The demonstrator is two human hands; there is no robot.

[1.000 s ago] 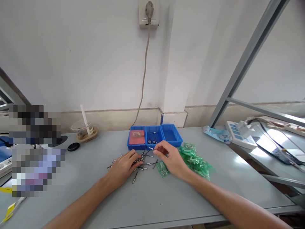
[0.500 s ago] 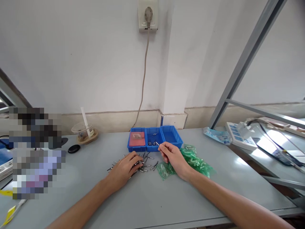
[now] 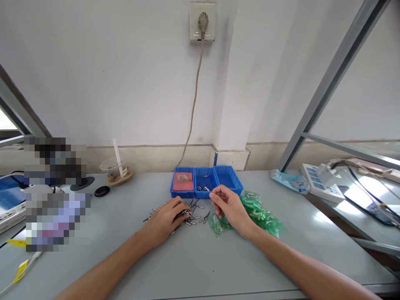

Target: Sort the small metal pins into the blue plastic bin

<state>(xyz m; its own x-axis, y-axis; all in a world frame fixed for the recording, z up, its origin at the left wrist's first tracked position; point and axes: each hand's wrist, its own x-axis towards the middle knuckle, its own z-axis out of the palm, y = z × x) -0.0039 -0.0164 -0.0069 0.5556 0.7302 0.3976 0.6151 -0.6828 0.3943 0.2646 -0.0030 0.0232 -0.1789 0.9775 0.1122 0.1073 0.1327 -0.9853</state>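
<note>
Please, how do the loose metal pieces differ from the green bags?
The metal pieces are thin, dark and silvery; the green bags are see-through and crumpled. The pieces lie partly under the left hand; the bags lie to both sides of the right hand. Both rest on the grey table.

Slim silver-and-dark metal pins lie crisscrossed in a loose heap; at its one o'clock, more pins rest inside the middle blue bin.
</note>
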